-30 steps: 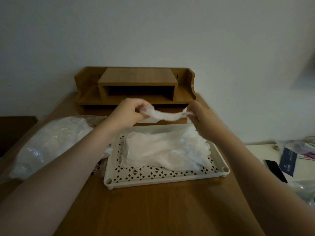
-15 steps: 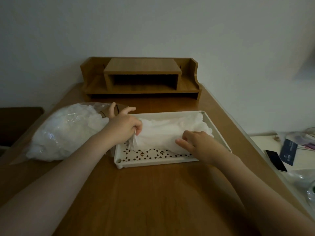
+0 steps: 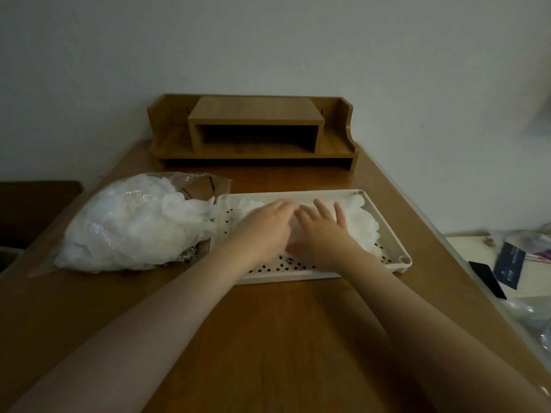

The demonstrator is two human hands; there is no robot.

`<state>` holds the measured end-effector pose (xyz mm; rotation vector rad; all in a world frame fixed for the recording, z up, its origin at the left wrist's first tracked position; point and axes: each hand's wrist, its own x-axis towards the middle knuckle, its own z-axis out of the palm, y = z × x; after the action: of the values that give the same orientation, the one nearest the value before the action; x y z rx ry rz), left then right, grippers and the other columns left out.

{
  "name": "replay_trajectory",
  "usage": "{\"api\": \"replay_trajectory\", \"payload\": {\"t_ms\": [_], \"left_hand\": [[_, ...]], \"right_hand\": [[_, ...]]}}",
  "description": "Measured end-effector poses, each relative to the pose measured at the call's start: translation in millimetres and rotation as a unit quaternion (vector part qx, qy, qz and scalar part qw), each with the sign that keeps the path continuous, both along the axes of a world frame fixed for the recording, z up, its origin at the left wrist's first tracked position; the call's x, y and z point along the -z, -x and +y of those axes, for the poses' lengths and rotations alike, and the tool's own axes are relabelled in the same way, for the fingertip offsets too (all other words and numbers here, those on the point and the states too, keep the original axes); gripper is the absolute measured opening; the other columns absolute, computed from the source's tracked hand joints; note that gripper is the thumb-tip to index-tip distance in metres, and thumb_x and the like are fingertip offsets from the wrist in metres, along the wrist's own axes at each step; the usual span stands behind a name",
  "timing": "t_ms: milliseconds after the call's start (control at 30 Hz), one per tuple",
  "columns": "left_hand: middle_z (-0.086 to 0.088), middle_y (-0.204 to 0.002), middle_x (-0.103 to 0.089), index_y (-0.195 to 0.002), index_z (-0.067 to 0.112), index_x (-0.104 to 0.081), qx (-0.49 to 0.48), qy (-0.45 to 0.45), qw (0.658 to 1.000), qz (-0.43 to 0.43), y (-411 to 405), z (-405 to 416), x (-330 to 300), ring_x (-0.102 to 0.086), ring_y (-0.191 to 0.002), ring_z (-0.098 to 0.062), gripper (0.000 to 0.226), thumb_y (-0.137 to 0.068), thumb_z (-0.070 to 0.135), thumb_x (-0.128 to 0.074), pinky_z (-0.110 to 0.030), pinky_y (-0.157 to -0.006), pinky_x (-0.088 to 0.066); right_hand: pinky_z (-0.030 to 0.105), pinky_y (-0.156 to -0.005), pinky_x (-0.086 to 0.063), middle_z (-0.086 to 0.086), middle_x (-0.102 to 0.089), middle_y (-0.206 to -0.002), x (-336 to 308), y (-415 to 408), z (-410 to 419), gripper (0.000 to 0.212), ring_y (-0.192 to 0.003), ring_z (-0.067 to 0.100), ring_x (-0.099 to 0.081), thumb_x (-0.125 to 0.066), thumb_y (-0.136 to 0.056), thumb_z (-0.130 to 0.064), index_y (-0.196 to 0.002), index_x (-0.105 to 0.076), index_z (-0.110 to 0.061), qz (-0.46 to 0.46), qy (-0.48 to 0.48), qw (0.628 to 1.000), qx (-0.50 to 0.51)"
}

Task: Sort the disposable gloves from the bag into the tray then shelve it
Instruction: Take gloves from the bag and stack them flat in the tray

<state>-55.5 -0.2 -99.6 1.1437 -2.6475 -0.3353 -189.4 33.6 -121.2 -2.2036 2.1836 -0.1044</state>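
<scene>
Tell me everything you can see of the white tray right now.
The tray is a shallow, off-white rectangle that looks like plastic, with a raised rim, round sockets at its right corners and a floor pierced with small diamond holes. It lies flat on the wooden desk, beside the bag of gloves. A pile of thin white gloves lies inside, with the left hand and right hand pressing flat on it.

table [image 3: 298,338] | on it: bag [image 3: 134,228], tray [image 3: 399,248], shelf [image 3: 253,132]; clip [image 3: 187,254] maybe

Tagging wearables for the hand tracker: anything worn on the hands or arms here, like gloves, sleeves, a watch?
Nothing visible. The left hand and right hand are bare: no gloves, rings or watch show. Both forearms are uncovered to the frame edge, so no sleeve is in view.
</scene>
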Motion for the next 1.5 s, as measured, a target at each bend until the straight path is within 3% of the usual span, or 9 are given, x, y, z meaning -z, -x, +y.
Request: {"api": "replay_trajectory", "payload": {"t_ms": [233,367,467,600,667,800,1033,1300,1500], "left_hand": [[-0.006,-0.157,0.02,-0.15,0.017,0.011,-0.066,-0.08,0.974,-0.199,2.7,-20.9,43.0,0.015,-0.145,-0.022,0.079,-0.093,0.064,-0.016,-0.038,-0.118,0.006],[-0.008,-0.157,0.019,-0.151,0.019,0.01,-0.102,-0.087,0.975,-0.179,3.8,-20.5,43.3,0.016,-0.145,-0.025,0.086,-0.09,0.07,-0.023,-0.039,-0.116,0.007],[-0.002,-0.16,-0.007,-0.151,0.018,-0.018,-0.088,-0.091,0.991,-0.044,-2.9,-16.3,30.9,0.003,-0.146,-0.018,0.066,-0.096,0.048,-0.04,-0.038,-0.117,-0.002],[0.005,-0.13,-0.056,-0.122,0.017,-0.059,-0.067,-0.024,0.982,0.176,-26.7,-7.9,-2.4,-0.045,-0.122,-0.006,0.028,-0.098,0.017,-0.044,-0.012,-0.098,-0.032],[0.009,-0.11,-0.06,-0.115,0.017,-0.061,-0.068,-0.018,0.968,0.242,-41.1,-5.8,-19.3,-0.053,-0.094,0.003,0.025,-0.098,0.015,-0.043,-0.004,-0.075,-0.04],[0.01,-0.109,-0.06,-0.117,0.021,-0.058,-0.108,0.003,0.933,0.344,-67.5,-19.6,-34.8,-0.058,-0.091,0.002,0.028,-0.099,0.011,-0.039,-0.013,-0.073,-0.044],[0.009,-0.103,-0.062,-0.105,0.024,-0.06,-0.128,0.002,0.922,0.365,-107.9,-46.2,-36.3,-0.061,-0.086,-0.002,0.032,-0.097,0.004,-0.036,-0.016,-0.076,-0.046],[0.012,-0.097,-0.064,-0.099,0.026,-0.062,-0.119,-0.059,0.928,0.348,-120.3,-57.0,-32.3,-0.062,-0.084,0.0,0.031,-0.094,0.004,-0.041,-0.017,-0.077,-0.048],[0.004,-0.093,-0.067,-0.076,0.022,-0.065,-0.118,-0.094,0.962,0.228,-117.8,-56.1,-28.7,-0.065,-0.087,-0.022,0.031,-0.092,0.005,-0.045,-0.037,-0.08,-0.054]], "right_hand": [[0.063,-0.107,0.02,0.002,0.018,-0.158,17.6,40.6,-5.1,0.111,-0.141,0.034,0.025,-0.037,-0.067,-0.089,-0.151,0.007,-0.031,0.008,-0.122,0.989,0.078],[0.063,-0.108,0.019,0.008,0.021,-0.157,17.7,53.0,-2.7,0.127,-0.141,0.037,0.025,-0.041,-0.053,-0.095,-0.15,0.01,-0.03,-0.034,-0.133,0.98,0.145],[0.064,-0.105,0.022,0.01,0.024,-0.156,11.1,47.9,0.5,0.127,-0.139,0.036,0.03,-0.043,-0.056,-0.094,-0.151,0.007,-0.027,-0.015,-0.122,0.981,0.149],[0.06,-0.102,0.023,0.01,0.023,-0.156,-8.8,14.9,0.7,0.103,-0.138,0.036,0.031,-0.044,-0.072,-0.082,-0.151,-0.012,-0.023,0.011,-0.044,0.991,0.125],[0.057,-0.108,0.017,0.008,0.011,-0.159,-20.6,-11.8,-2.7,0.07,-0.142,0.035,0.023,-0.044,-0.087,-0.065,-0.144,-0.033,-0.026,-0.024,0.023,0.996,0.078],[0.04,-0.116,-0.012,0.005,-0.032,-0.152,-30.5,-60.2,-15.8,0.031,-0.144,0.027,-0.016,-0.048,-0.098,-0.025,-0.127,-0.055,-0.02,-0.176,0.165,0.97,-0.042],[0.035,-0.094,-0.044,0.011,-0.061,-0.125,-5.3,-118.9,-72.7,0.032,-0.114,0.028,-0.054,-0.044,-0.097,-0.003,-0.125,-0.059,-0.008,-0.259,0.129,0.952,-0.102],[0.032,-0.075,-0.049,0.004,-0.063,-0.093,4.0,-123.0,-109.3,0.015,-0.083,0.02,-0.057,-0.055,-0.093,-0.015,-0.101,-0.067,-0.013,-0.158,0.041,0.985,-0.059],[0.022,-0.056,-0.038,-0.001,-0.055,-0.072,-12.9,-117.0,-97.1,0.016,-0.058,0.008,-0.044,-0.053,-0.094,-0.019,-0.081,-0.061,-0.013,-0.309,0.15,0.939,-0.003]]}}
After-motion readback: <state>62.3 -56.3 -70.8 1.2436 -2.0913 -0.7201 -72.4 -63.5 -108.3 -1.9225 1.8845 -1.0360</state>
